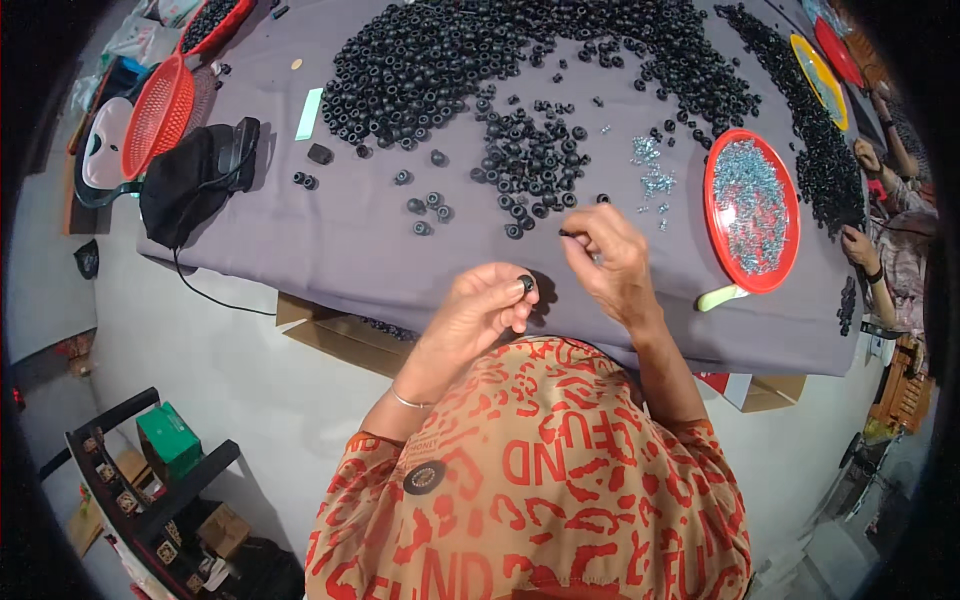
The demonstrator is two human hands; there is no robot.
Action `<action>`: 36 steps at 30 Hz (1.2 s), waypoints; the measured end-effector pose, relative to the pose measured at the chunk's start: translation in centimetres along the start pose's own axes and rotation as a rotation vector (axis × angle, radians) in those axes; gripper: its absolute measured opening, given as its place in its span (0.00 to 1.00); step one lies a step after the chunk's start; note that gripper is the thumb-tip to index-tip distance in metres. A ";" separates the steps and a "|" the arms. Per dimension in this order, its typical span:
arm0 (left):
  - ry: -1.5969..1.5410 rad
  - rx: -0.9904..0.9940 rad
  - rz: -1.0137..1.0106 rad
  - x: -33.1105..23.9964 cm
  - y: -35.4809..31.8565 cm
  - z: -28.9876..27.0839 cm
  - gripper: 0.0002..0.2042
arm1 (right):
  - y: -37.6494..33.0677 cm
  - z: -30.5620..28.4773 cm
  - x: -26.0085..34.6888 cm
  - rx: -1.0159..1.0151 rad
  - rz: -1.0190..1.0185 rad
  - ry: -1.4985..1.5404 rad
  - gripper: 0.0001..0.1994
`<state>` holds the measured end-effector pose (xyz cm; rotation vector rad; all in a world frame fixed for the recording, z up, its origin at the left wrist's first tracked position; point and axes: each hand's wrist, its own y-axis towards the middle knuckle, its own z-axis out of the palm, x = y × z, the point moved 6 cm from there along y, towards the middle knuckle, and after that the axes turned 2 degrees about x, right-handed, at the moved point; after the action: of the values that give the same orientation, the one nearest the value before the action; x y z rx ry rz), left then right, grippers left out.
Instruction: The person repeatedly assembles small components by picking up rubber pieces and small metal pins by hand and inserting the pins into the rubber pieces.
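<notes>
My left hand (pixel 485 302) is closed, pinching a small round black part with a hole (pixel 527 284) between thumb and fingers, just above the near edge of the table. To its right, my right hand (pixel 612 258) pinches a tiny dark piece (pixel 567 233) at its fingertips; its exact kind is too small to tell. Beyond both hands lies a cluster of black ring-like parts (pixel 525 160), with a few more (pixel 430 207) scattered to the left. Small silvery screw-like pieces (pixel 652 180) lie loose beside the cluster.
A red tray (pixel 767 285) of silvery pieces stands at right, beside a pale-green handle (pixel 720 298). Large black heaps (pixel 420 75) spread behind. A black fabric item (pixel 195 185) and red colander (pixel 157 120) are left. Another person's hand (pixel 858 246) works at far right.
</notes>
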<state>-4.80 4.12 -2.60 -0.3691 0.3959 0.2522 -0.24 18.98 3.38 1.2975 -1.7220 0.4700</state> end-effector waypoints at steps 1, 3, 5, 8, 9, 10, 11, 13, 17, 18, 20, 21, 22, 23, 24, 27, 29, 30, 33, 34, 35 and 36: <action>0.001 0.001 -0.001 0.0 0.1 0.1 0.07 | 0.1 -0.2 0.2 -0.003 -0.006 -0.007 0.08; 0.017 -0.008 0.004 -0.1 0.3 0.6 0.06 | 0.0 -0.5 0.5 -0.005 -0.013 0.043 0.09; 0.035 -0.023 0.010 -0.2 0.4 1.2 0.05 | 0.0 -0.9 0.8 0.006 -0.051 0.044 0.09; 0.030 0.000 0.020 -0.6 0.6 2.2 0.06 | -0.7 -1.4 0.8 0.032 0.042 0.268 0.08; 0.032 0.010 0.013 -0.6 0.7 2.5 0.06 | -1.2 -1.3 0.3 0.045 0.174 0.484 0.06; 0.034 0.020 0.006 -0.6 0.7 2.7 0.06 | -1.6 -1.7 0.7 0.047 0.169 0.483 0.06; 0.037 0.022 0.012 -0.7 0.7 3.1 0.06 | -1.9 -2.0 1.0 0.073 0.234 0.578 0.06; 0.034 0.032 -0.009 -0.7 0.5 4.1 0.06 | -2.5 -2.2 1.1 0.100 0.294 0.673 0.06; 0.045 0.055 -0.007 -0.2 -0.1 5.4 0.06 | -3.7 -2.3 1.7 0.089 0.260 0.981 0.09; 0.031 0.074 -0.004 0.1 -0.4 5.7 0.07 | -4.0 -2.4 1.9 0.092 0.233 1.035 0.10; 0.019 0.096 0.001 0.4 -0.8 6.0 0.09 | -4.7 -2.4 2.5 0.091 0.219 1.094 0.09; 0.011 0.102 -0.007 0.6 -1.1 6.2 0.09 | -5.0 -2.5 2.9 0.090 0.209 1.153 0.09; 0.002 0.109 -0.014 0.9 -1.4 6.4 0.09 | -5.3 -2.7 3.1 0.091 0.206 1.150 0.09; 0.003 0.109 -0.009 1.0 -1.7 6.5 0.09 | -5.6 -2.8 3.3 0.091 0.192 1.155 0.10; 0.007 0.120 -0.011 1.1 -2.2 6.7 0.09 | -5.9 -2.9 3.5 0.093 0.179 1.160 0.10; 0.010 0.131 -0.005 1.5 -3.4 7.5 0.09 | -6.9 -2.9 3.8 0.109 0.110 1.191 0.11; 0.011 0.128 0.004 1.9 -4.0 7.7 0.09 | -7.5 -2.6 4.5 0.107 0.103 1.188 0.11; 0.021 0.132 0.008 2.2 -4.3 7.8 0.09 | -7.9 -2.5 4.7 0.100 0.100 1.190 0.11; 0.039 0.135 0.013 2.8 -5.2 7.9 0.09 | -8.7 -2.5 4.8 0.054 0.077 1.237 0.10; 0.046 0.135 0.011 3.0 -5.5 7.9 0.08 | -9.0 -2.4 4.9 0.056 0.075 1.238 0.10; 0.045 0.132 0.016 3.2 -5.6 7.9 0.08 | -9.1 -2.5 5.0 0.032 0.051 1.244 0.09; 0.046 0.128 0.018 3.5 -5.8 7.8 0.08 | -9.3 -2.6 5.0 0.008 0.026 1.251 0.09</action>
<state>2.66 2.59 4.40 -0.2462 0.4588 0.2347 9.10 14.60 6.95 0.6666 -0.6650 1.0186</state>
